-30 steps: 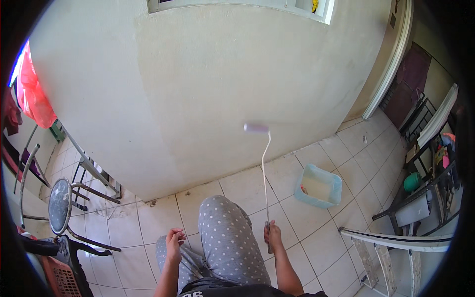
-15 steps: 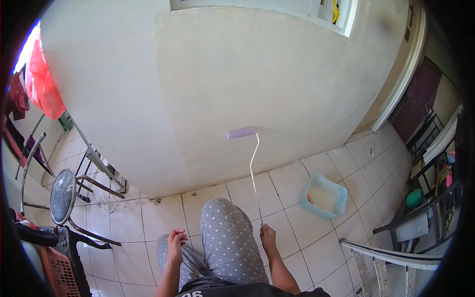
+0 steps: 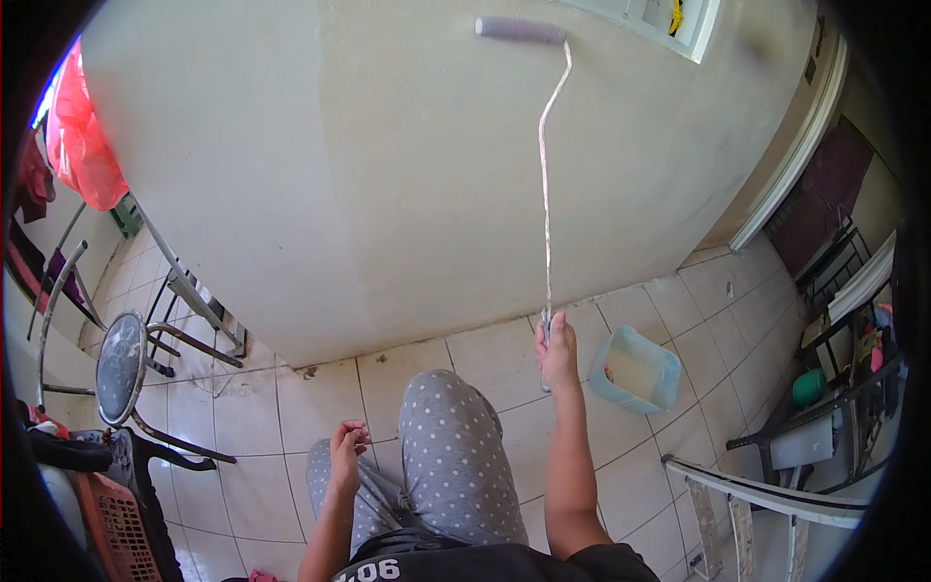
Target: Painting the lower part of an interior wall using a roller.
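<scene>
The right hand grips the bottom of a long roller pole, its roller pressed on the wall at the frame's top, so even pressure suits, while the left hand pinches the trousers.

I see the roller, grey and fuzzy, lying flat high on the wall, its long paint-flecked pole nearly upright.

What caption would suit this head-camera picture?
Right hand raises a long-handled roller high on a wall; paint tub on the tiled floor.
</scene>
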`<control>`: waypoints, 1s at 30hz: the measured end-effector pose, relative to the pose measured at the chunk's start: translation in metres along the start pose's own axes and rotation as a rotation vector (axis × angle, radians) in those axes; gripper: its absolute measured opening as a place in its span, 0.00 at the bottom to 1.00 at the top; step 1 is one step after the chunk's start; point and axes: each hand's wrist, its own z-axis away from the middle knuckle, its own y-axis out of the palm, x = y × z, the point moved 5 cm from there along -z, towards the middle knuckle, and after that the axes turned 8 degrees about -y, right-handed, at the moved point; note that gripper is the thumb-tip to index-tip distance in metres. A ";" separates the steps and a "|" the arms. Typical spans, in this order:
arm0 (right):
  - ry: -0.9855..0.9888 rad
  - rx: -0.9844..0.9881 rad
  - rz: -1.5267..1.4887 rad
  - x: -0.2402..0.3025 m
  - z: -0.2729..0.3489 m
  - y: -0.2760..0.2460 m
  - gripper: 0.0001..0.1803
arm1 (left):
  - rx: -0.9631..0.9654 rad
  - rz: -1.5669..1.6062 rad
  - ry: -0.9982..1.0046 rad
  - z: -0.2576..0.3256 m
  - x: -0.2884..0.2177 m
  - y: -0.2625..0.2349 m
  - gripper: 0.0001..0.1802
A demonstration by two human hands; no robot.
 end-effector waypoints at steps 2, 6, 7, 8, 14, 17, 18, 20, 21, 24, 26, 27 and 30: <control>-0.144 0.008 0.111 -0.002 -0.006 -0.001 0.31 | 0.020 -0.003 -0.008 0.003 0.006 0.002 0.07; 0.095 -0.023 0.156 -0.092 0.037 -0.030 0.24 | 0.031 0.017 -0.033 0.006 0.021 -0.004 0.06; 0.160 -0.033 0.209 -0.116 0.057 -0.033 0.25 | 0.026 0.019 -0.027 0.008 0.023 -0.008 0.06; 0.115 0.024 0.341 -0.142 0.075 -0.047 0.27 | 0.014 0.011 -0.042 0.010 0.023 -0.009 0.06; 0.339 0.039 0.384 -0.284 0.172 -0.106 0.34 | -0.006 -0.011 -0.046 0.012 0.024 -0.018 0.07; 0.302 0.067 0.446 -0.273 0.179 -0.095 0.33 | -0.016 0.003 -0.055 0.013 0.025 -0.028 0.07; 0.236 0.059 0.539 -0.263 0.172 -0.098 0.33 | -0.012 0.011 -0.058 0.014 0.024 -0.027 0.07; 0.165 0.053 0.630 -0.242 0.155 -0.097 0.33 | -0.011 0.021 -0.055 0.014 0.022 -0.026 0.07; 0.093 0.045 0.626 -0.225 0.143 -0.096 0.33 | -0.003 0.006 -0.050 0.013 0.022 -0.024 0.07; -0.082 0.023 0.687 -0.147 0.099 -0.068 0.29 | 0.001 -0.015 -0.040 0.012 0.020 -0.021 0.07; -0.185 -0.004 0.658 -0.108 0.059 -0.059 0.24 | 0.023 -0.026 -0.041 0.007 0.019 -0.013 0.07; -0.296 0.035 0.646 -0.072 0.043 -0.038 0.21 | 0.037 -0.012 -0.033 0.005 0.018 -0.014 0.07; -0.266 0.057 0.472 0.019 0.012 0.014 0.24 | 0.047 0.013 -0.021 0.004 0.013 -0.011 0.07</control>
